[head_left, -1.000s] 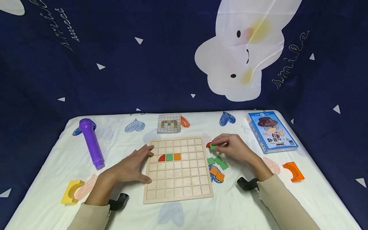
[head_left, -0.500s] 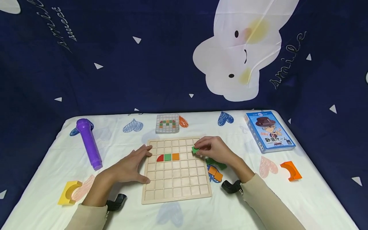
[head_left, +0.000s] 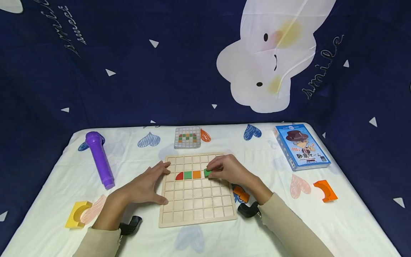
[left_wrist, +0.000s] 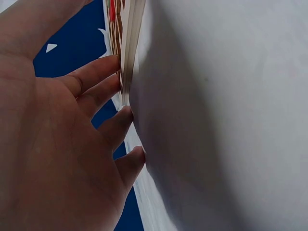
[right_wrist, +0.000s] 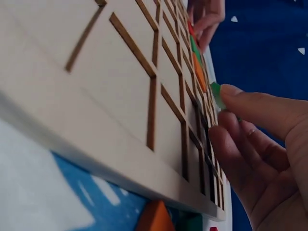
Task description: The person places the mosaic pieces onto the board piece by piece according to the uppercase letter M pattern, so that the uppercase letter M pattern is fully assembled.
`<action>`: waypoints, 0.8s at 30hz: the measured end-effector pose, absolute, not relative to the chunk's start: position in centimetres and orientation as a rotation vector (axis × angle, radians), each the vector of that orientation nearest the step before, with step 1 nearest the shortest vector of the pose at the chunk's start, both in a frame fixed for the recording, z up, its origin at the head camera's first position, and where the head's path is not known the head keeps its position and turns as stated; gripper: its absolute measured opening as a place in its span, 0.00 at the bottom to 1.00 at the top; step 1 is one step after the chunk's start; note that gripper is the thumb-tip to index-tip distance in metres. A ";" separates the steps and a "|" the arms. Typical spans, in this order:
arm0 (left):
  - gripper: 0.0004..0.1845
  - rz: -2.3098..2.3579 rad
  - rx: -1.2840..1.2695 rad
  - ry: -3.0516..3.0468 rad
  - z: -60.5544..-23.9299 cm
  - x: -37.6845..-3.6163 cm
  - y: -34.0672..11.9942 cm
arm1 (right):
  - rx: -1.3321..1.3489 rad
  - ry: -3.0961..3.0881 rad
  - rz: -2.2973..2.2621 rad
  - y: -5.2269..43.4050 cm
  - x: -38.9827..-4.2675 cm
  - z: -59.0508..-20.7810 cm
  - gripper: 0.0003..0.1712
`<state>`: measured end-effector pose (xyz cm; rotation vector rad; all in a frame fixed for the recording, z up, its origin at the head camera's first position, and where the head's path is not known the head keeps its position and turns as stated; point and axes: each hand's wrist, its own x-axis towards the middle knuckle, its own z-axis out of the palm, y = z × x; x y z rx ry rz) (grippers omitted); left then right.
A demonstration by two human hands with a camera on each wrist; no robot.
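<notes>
On the wooden grid board (head_left: 197,189), one row holds a red quarter-round, a green and an orange tile, the right hand (head_left: 226,170) pinches a green tile (head_left: 207,173) over the next cell, not yet seated, while the left hand (head_left: 146,185) lies flat-fingered against the board's left edge; most cells remain unfilled.

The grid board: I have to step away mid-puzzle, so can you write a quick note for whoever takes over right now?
Left hand: open, fingers flat against the left edge of the wooden grid board.
Right hand: pinches a green tile at the board, just right of the orange tile.
Done: a red quarter-round tile, a green square tile and the orange tile sit side by side in one row.
Left: the held green tile is not yet seated; loose orange tiles lie right of the board; the pattern card lies behind it.
</notes>
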<state>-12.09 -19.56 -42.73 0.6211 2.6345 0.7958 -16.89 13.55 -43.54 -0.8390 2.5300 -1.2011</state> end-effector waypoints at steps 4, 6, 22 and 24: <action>0.47 0.789 0.624 2.636 -42.8 -12.1 -19.5 | -0.847 2.551 -1.130 13.4 -16.8 -43.7 0.09; 0.47 0.784 0.622 2.635 -42.8 -12.2 -19.5 | -0.851 2.564 -1.098 13.3 -16.8 -43.7 0.09; 0.46 0.773 0.623 2.635 -42.8 -12.4 -19.7 | -0.825 2.649 -1.003 12.0 -17.0 -43.9 0.08; 0.46 0.777 0.617 2.633 -42.8 -12.4 -19.7 | -0.821 2.648 -1.001 12.0 -17.0 -43.9 0.08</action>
